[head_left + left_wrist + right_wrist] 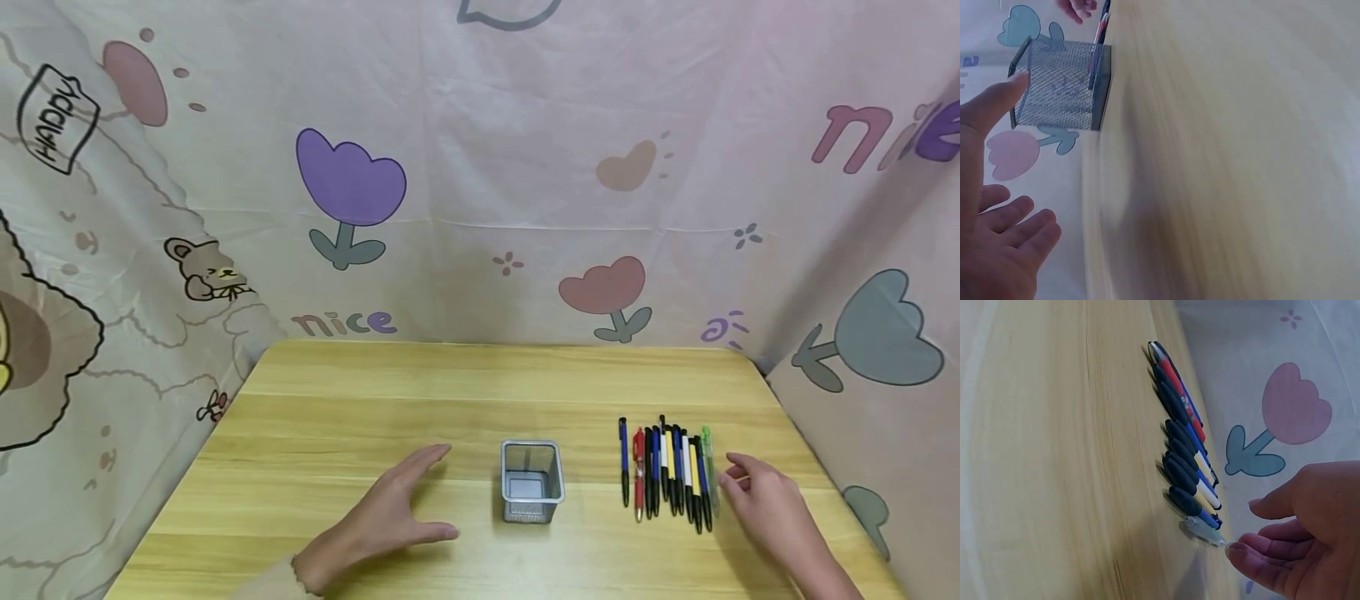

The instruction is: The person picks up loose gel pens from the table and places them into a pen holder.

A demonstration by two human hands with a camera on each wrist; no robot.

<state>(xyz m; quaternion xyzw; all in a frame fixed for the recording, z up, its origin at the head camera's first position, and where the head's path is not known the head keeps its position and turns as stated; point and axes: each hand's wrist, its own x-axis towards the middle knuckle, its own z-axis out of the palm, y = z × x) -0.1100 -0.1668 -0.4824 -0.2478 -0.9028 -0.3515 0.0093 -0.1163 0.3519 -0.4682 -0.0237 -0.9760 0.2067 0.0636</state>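
Pens [677, 467] lying in a row, basket [529, 511] standing beside them

The basket, a square of metal mesh, is standing upright near the middle of the counter [360, 400], its opening facing up. The pens are lying side by side to its right, well apart from it. Most are showing black tips with blue, white or yellow barrels. A blue pen [624, 462] is lying at the left end, a little apart, with a red pen [639, 477] next to it and a green pen [710, 462] at the right end.

The left hand [386, 510] is hovering left of the basket, its thumb spread wide from its fingers. The right hand [768, 500] is hovering just beside the green pen, its fingers loosely bent and its thumb parted from them; whether a fingertip is touching that pen, one cannot tell. Behind the counter, a cloth [480, 167] printed with tulips is hanging.
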